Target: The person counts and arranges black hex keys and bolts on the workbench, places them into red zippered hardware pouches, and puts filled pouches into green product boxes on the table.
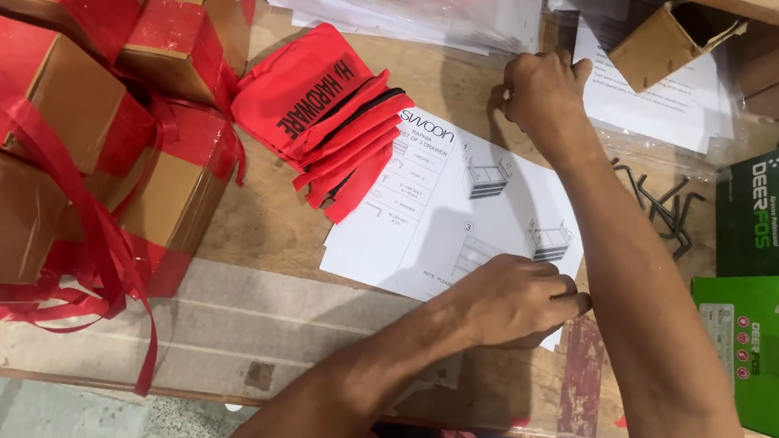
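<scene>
Instruction sheet [438,214], one on top, white with line drawings, flat on the wooden table [265,226] at centre. Pinned near its lower right edge by left hand [515,298], fingers curled narrow, pressing on the paper. Touched at its upper right corner by right hand [542,93], knuckles bent, fingertips tucked under; cannot tell whether pinching the corner or merely resting there. So: sheet stretched between both hands, left one near, right one far.

Red cloth pouches [323,113], one fanned stack with black lettering and black zips, just left of the sheet, overlapping its upper left corner; exact count hidden by overlap. Cardboard boxes [67,112] bound in red tape, at least five, piled far left, loose red tape trailing off the table edge. Green boxes [769,284], two, at right edge, lower one open. Allen keys [662,207], a small dark heap, uncountable, between forearm and green boxes. Small open cardboard box [663,45], one, top right on more white papers [677,104] in clear sleeves.
</scene>
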